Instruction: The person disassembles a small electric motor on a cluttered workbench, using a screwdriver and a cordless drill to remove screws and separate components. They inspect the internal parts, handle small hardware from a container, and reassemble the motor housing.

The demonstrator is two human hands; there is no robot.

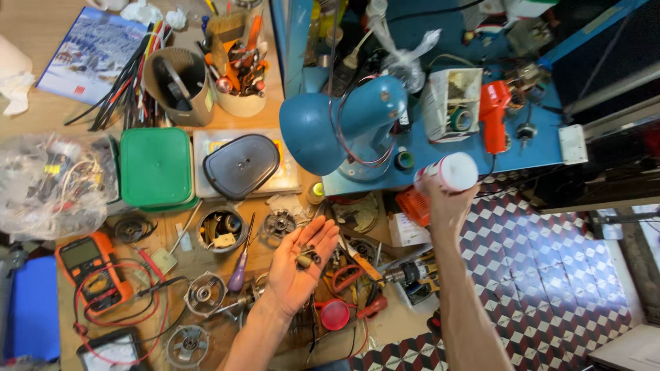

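Right forearm: nearest our camera, it rises from the lower edge towards the blue shelf, so the can is lifted well clear of the clutter.
Right hand (pixel 447 206): we see it closed around the white cylindrical can (pixel 450 172), gripping the body from below; the can's round end faces us, probably because the hand tips it towards the camera.
Left hand (pixel 297 264): we hold it flat and palm up above the wooden bench (pixel 41 41), fingers spread and gripping nothing, serving as a tray.
Small dark metal parts (pixel 307 257): they lie loose in the hollow of the left palm, which is kept level so that they do not roll off.
Can and parts: well apart, the can higher and to the right of the palm.
Purple-handled screwdriver (pixel 240 268): lying on the bench just left of the open palm, within easy reach.
Round metal motor housing (pixel 205 294): resting on the bench near the left wrist, open face up.
Orange multimeter (pixel 86 271): at the bench's left, its red leads looped around it.
Green plastic lidded box (pixel 156 167): set further back beside a dark grey rounded cover (pixel 240 165).
Blue rounded machine body (pixel 344 127): standing on the blue shelf behind both hands.
Red handheld tool (pixel 493 115): laid on that shelf, just right of the can.
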